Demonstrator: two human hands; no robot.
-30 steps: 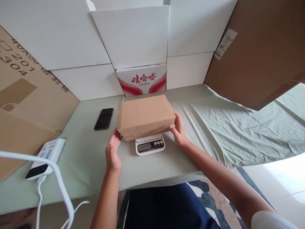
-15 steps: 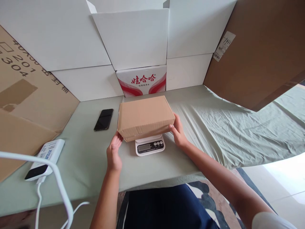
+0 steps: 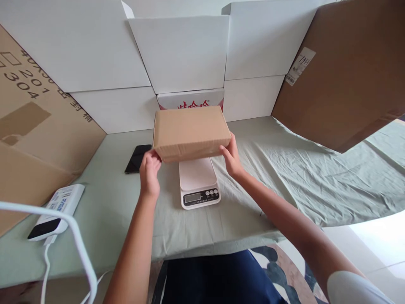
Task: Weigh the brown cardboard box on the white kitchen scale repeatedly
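A closed brown cardboard box [image 3: 191, 131] is held in the air above a white kitchen scale [image 3: 198, 182]. My left hand [image 3: 149, 172] grips its near left corner from below. My right hand [image 3: 232, 156] grips its near right corner. The scale's platform is bare, with its display and buttons facing me. The box hides the lower part of a red-and-white printed carton [image 3: 190, 99] standing behind it.
A black phone [image 3: 136, 158] lies left of the scale. A white power bank [image 3: 57, 211] with a white cable [image 3: 79, 249] sits at the near left. White and brown cardboard panels [image 3: 341, 71] wall in the table, covered by a grey-green cloth [image 3: 300, 177].
Both hands have lifted the box off the scale and moved it up and away from me. The scale's platform is now uncovered.
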